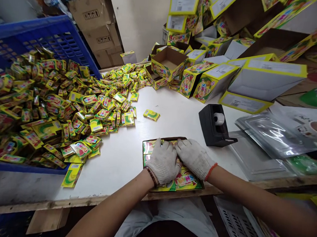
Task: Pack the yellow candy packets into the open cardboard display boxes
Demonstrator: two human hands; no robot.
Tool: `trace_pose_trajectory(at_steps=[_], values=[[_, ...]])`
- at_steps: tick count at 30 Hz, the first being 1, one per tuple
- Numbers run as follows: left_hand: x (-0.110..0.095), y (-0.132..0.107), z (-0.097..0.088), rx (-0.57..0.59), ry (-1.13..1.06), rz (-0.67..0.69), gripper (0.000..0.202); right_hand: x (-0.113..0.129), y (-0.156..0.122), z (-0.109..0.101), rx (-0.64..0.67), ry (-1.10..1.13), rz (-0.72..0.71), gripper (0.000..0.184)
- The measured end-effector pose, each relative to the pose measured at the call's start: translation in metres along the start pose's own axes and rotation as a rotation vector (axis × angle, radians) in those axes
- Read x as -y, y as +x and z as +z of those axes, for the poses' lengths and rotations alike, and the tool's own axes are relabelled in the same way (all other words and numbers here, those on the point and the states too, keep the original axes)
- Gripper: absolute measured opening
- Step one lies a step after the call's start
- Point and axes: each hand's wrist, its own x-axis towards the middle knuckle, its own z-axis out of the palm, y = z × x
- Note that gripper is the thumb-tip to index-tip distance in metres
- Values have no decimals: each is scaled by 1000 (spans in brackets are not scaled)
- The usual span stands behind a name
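Left hand (163, 162), right hand (195, 157) on filled box (173, 138) at table edge (89, 201); dispenser (207, 128) apart.

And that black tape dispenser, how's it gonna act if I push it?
The dispenser will likely slide rather than roll, since its body looks blocky and angular. It should stay stiff, judging by its hard-looking shell. The white roll inside might turn a little, being round.

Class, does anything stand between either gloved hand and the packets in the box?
Nothing visible does: the left hand and right hand lie on the packets inside the open box. The black tape dispenser stands outside it, beyond the right hand.
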Motion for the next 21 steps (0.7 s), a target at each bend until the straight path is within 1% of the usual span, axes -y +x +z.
trace_pose_trajectory(at_steps=[2,3,5,6,7,8,9,11,13,15,16,18,19,21], values=[[0,0,-1,2,-7,12,41,-2,-1,-1,-23,32,5,29],[1,-1,-1,-7,-36,28,38,-6,1,-5,-5,60,-6,27],[10,-1,-2,-59,-156,49,28,-20,12,-15,102,175,-33,22],[17,1,-2,-111,-229,33,23,-31,21,-21,159,270,-37,21],[28,3,-2,-176,-296,-17,20,-42,33,-25,195,380,-24,22],[43,7,-3,-241,-347,-110,17,-54,46,-28,185,488,14,25],[60,11,-3,-294,-376,-236,16,-64,61,-30,139,573,75,28],[100,20,-3,-344,-386,-510,20,-81,95,-27,12,647,199,32],[141,29,-2,-349,-373,-726,25,-87,130,-21,-47,627,273,34],[174,37,2,-368,-366,-870,35,-82,164,-13,-35,594,288,36],[187,41,4,-378,-375,-928,42,-77,180,-10,-21,582,284,38],[204,48,9,-393,-419,-1007,55,-65,209,-4,1,563,270,44],[208,52,11,-403,-454,-1028,58,-58,221,-2,12,560,261,49],[212,58,13,-437,-548,-1048,56,-47,240,0,33,570,243,55]])
